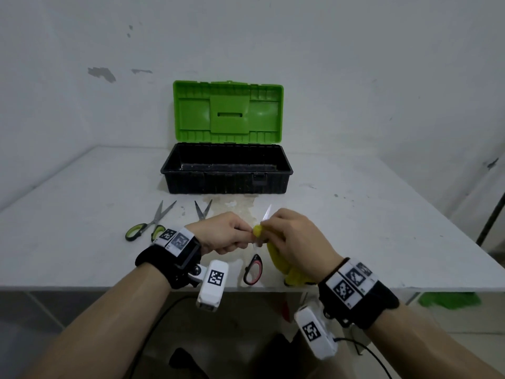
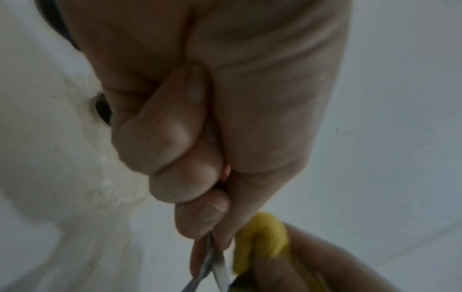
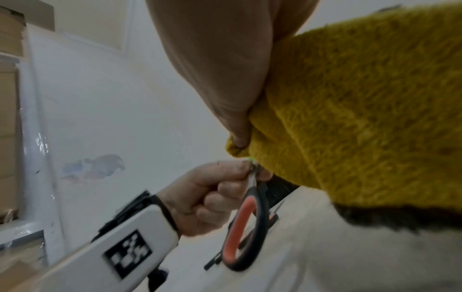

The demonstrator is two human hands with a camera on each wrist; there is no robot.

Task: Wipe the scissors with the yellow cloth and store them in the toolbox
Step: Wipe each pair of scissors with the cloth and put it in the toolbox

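Above the table's front edge, my left hand [image 1: 240, 235] pinches a pair of scissors with a red-and-black handle [image 1: 253, 270] near the pivot. The handle hangs down and the blade tip [image 1: 268, 211] points up and away. My right hand [image 1: 270, 228] grips the yellow cloth [image 1: 276, 255] and wraps it around the blade. The left wrist view shows the two steel blades [image 2: 215, 272] beside the cloth [image 2: 260, 237]. From the right wrist, the cloth [image 3: 362, 118] fills the upper right and the handle loop [image 3: 247, 227] hangs below my left hand [image 3: 240, 168]. The black toolbox [image 1: 218, 184] stands open behind, its inside bare.
The toolbox's green lid [image 1: 228, 110] stands upright against the wall. Green-handled scissors [image 1: 153, 222] lie on the white table [image 1: 82, 214] at the left. A second pair [image 1: 202, 210] lies beside them, its handles hidden by my left hand. The table's front edge runs just under my wrists.
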